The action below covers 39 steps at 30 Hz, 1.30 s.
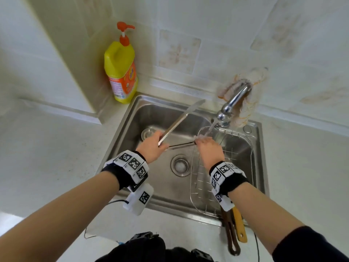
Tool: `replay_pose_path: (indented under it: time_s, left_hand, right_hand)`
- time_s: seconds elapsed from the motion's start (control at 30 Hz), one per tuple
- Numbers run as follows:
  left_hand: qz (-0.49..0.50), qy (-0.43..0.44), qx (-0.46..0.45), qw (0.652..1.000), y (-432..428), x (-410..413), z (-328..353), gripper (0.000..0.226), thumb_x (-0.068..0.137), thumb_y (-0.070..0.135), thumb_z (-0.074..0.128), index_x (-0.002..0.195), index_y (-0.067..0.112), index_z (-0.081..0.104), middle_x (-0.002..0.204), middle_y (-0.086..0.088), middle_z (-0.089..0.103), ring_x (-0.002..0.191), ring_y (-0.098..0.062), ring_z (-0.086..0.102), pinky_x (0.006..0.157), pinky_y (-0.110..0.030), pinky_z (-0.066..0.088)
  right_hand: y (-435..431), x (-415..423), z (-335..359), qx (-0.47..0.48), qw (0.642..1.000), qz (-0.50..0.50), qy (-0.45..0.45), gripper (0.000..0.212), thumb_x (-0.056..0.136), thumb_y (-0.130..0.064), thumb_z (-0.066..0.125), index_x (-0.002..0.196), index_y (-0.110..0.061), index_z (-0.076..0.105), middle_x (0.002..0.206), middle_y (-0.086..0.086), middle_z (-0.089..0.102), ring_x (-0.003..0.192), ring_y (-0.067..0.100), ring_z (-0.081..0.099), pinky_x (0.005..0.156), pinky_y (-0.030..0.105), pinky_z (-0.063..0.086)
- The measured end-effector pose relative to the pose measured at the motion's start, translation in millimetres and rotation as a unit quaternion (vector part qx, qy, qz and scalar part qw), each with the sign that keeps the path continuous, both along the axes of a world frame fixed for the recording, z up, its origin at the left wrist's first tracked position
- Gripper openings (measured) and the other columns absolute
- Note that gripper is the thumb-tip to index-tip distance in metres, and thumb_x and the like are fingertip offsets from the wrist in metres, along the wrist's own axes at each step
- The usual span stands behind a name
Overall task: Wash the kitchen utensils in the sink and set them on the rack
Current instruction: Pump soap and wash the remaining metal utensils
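Over the steel sink, my left hand grips two utensils. One is a long flat metal utensil that slants up toward the back wall. The other is a thin dark utensil that runs level toward my right hand. My right hand grips that thin utensil's far end under the water running from the faucet. A wire rack sits in the right half of the sink, below my right hand.
A yellow dish soap bottle with an orange pump stands at the sink's back left corner. Two handles, one yellow and one brown, stick out over the sink's front edge from the rack. The drain lies mid-sink.
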<state>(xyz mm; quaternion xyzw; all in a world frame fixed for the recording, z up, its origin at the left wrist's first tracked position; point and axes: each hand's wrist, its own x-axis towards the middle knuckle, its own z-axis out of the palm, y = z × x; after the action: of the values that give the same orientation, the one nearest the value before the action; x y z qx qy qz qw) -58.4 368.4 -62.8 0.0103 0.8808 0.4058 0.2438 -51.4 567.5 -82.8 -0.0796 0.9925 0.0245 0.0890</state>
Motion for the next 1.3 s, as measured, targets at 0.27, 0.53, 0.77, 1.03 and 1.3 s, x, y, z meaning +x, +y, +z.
replay_pose_path:
  time_s: [0.27, 0.53, 0.77, 1.03, 1.3]
  left_hand:
    - [-0.065, -0.02, -0.044, 0.997, 25.4, -17.2, -6.3, 0.018, 0.09, 0.011, 0.056, 0.094, 0.01, 0.038, 0.084, -0.004, 0.049, 0.086, -0.026, 0.051, 0.083, -0.037, 0.044]
    - [-0.113, 0.022, -0.056, 0.992, 58.5, -32.8, -1.0, 0.017, 0.089, 0.006, 0.055, 0.088, 0.01, 0.038, 0.091, -0.017, 0.053, 0.098, -0.034, 0.056, 0.085, -0.036, 0.041]
    - [-0.114, 0.036, -0.052, 0.991, 62.6, -33.4, -4.0, 0.009, 0.09, 0.007, 0.054, 0.097, 0.007, 0.048, 0.11, -0.017, 0.058, 0.103, -0.028, 0.054, 0.082, -0.027, 0.036]
    - [-0.083, 0.047, -0.097, 0.991, 27.7, -39.6, 0.0, 0.03, 0.09, 0.008, 0.054, 0.119, 0.0, 0.051, 0.121, -0.015, 0.057, 0.114, -0.029, 0.052, 0.091, -0.028, 0.037]
    - [-0.078, 0.049, -0.061, 0.994, 28.2, -34.1, 6.9, 0.012, 0.09, 0.007, 0.054, 0.09, 0.012, 0.043, 0.096, -0.01, 0.054, 0.102, -0.029, 0.054, 0.077, -0.024, 0.033]
  right_hand:
    - [13.6, -4.3, -7.0, -0.342, 0.897, -0.28, -0.018, 0.075, 0.088, 0.008, 0.047, 0.15, -0.009, 0.008, 0.156, 0.013, 0.012, 0.141, 0.025, 0.023, 0.114, 0.04, 0.029]
    - [35.2, -21.6, 8.3, -0.337, 0.777, -0.531, 0.011, 0.098, 0.074, -0.021, 0.077, 0.146, -0.002, 0.014, 0.15, 0.016, 0.021, 0.138, 0.029, 0.025, 0.112, 0.041, 0.028]
    - [50.2, -17.3, 0.1, -0.483, 0.673, -0.56, 0.015, 0.058, 0.081, -0.014, 0.07, 0.129, -0.004, 0.04, 0.113, 0.008, 0.059, 0.07, 0.009, 0.06, 0.043, 0.009, 0.046]
    - [17.6, -12.8, -0.8, -0.483, 0.71, -0.512, 0.031, 0.054, 0.086, -0.017, 0.065, 0.131, -0.007, 0.036, 0.123, 0.007, 0.052, 0.1, 0.02, 0.054, 0.077, 0.02, 0.046]
    - [28.5, -11.7, 2.0, -0.51, 0.684, -0.518, 0.068, 0.035, 0.092, -0.019, 0.058, 0.123, -0.005, 0.05, 0.124, 0.011, 0.055, 0.093, 0.02, 0.059, 0.063, 0.017, 0.054]
